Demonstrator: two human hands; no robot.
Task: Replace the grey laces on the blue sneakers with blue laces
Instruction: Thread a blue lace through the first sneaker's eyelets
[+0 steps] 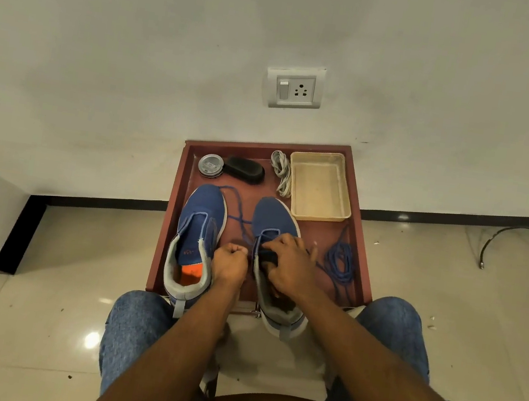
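Two blue sneakers stand side by side on a reddish-brown tray table point(173, 208). The left sneaker point(200, 222) has no lace in it. My right hand point(291, 268) lies over the tongue of the right sneaker point(274, 218), its fingers pinching at the eyelets. My left hand point(228, 263) is a closed fist between the two shoes, gripping a blue lace point(238, 210) that runs up and loops past the left toe. A second blue lace point(339, 262) lies bundled to the right. The grey laces point(280, 172) lie coiled at the back.
A round polish tin point(211, 165) and a black brush point(245, 169) sit at the back left of the tray. A beige plastic tray point(321, 188) stands at the back right. A wall with a socket point(294, 87) rises behind. My knees flank the table's front edge.
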